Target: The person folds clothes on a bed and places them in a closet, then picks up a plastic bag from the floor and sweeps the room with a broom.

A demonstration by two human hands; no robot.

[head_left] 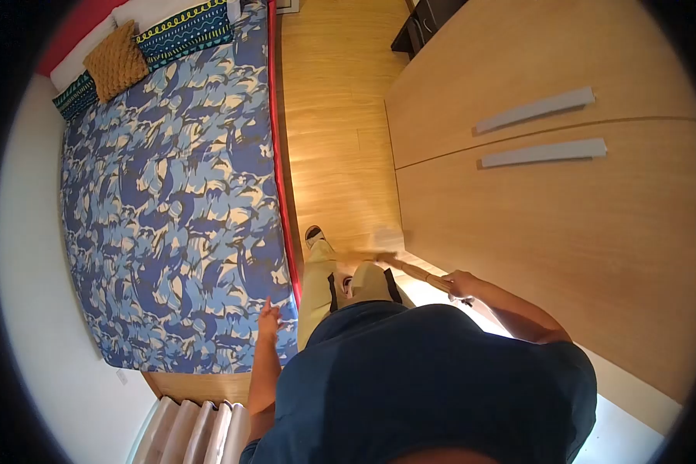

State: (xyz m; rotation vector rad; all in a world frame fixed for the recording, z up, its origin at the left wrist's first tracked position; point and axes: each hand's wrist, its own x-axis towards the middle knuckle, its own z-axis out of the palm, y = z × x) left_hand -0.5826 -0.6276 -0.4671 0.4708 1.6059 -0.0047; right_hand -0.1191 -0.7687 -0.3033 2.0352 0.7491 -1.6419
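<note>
My right hand (462,285) is wrapped round the handle of a light brown broom (419,271). The broom slants down to the left across the front of my legs, and its far end is smeared by motion low over the wooden floor (329,116). My left hand (268,319) hangs beside the bed's near right corner, overlapping the blue camouflage-patterned sheet (178,201) in this view. Its index finger is stretched out, and nothing shows in it. A sandalled foot (315,234) stands on the floor to the left of the broom's far end.
A wooden wardrobe (533,209) with two long pale handles (545,152) lines the right side. The bed's red edge (277,155) bounds the narrow floor strip. Pillows and a mustard cushion (116,62) lie at the bed's head. A curtain (197,429) hangs at lower left.
</note>
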